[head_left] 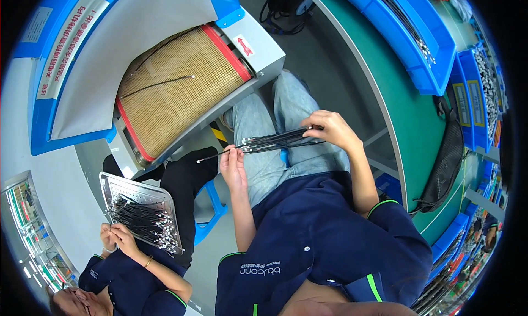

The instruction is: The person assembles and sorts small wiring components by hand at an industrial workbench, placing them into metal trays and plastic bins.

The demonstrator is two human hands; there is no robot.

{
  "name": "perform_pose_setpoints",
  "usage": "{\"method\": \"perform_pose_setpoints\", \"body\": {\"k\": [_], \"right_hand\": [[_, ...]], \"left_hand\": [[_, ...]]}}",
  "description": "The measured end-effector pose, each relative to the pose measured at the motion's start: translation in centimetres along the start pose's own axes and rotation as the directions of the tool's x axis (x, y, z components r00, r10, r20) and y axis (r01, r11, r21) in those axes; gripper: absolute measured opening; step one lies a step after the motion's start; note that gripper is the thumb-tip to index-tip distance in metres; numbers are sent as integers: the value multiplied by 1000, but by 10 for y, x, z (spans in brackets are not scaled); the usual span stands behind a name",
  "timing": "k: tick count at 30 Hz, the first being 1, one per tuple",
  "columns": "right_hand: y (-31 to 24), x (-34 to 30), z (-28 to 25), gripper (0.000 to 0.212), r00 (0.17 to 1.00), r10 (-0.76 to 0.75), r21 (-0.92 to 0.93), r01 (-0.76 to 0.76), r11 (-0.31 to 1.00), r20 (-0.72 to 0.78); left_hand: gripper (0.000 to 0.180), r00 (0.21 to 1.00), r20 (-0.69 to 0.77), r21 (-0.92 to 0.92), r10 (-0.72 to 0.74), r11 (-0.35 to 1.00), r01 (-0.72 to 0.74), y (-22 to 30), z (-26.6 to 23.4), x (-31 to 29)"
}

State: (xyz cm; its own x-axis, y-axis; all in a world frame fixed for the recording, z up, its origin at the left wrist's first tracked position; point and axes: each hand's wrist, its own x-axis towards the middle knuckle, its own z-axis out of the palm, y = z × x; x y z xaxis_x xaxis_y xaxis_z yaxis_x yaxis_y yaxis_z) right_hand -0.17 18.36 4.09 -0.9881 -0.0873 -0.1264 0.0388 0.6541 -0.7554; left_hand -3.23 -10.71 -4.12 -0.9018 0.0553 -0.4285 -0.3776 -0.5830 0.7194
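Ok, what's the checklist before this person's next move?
1. Left hand pinches a black cable: ok.
2. Right hand grips the black cable bundle: ok.
3. Cable ends level: not ok, one juts leftward.
4. Mesh conveyor belt free of loose cables: not ok.
5. Co-worker's hands clear of the bundle: ok, at the perforated metal tray.
6. Cable tips undamaged: cannot tell, too small.

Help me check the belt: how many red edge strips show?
2: one red strip on the belt's right edge, another on its left; the hood may hide more.
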Motion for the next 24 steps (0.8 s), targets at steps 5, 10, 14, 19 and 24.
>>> {"method": "perform_pose_setpoints", "body": {"k": [5,10,14,19,24], "right_hand": [[-10,9,-12,32,989,-106,-86,98,991,-98],[-52,39,12,27,963,-268,-108,263,959,-37],[-78,57,31,13,957,-289,-158,284,946,-4],[-102,89,37,10,927,-354,-204,326,923,-123],[-125,155,51,10,894,-413,-246,367,897,-172]], "left_hand": [[15,1000,1,4,5,1000,-5,12,1,1],[15,998,60,-2,-4,1000,4,34,5,6],[14,998,60,-39,-9,999,11,58,9,10],[58,926,377,417,4,892,-173,69,-3,24],[67,767,621,783,-162,89,-616,42,-4,29]]}}
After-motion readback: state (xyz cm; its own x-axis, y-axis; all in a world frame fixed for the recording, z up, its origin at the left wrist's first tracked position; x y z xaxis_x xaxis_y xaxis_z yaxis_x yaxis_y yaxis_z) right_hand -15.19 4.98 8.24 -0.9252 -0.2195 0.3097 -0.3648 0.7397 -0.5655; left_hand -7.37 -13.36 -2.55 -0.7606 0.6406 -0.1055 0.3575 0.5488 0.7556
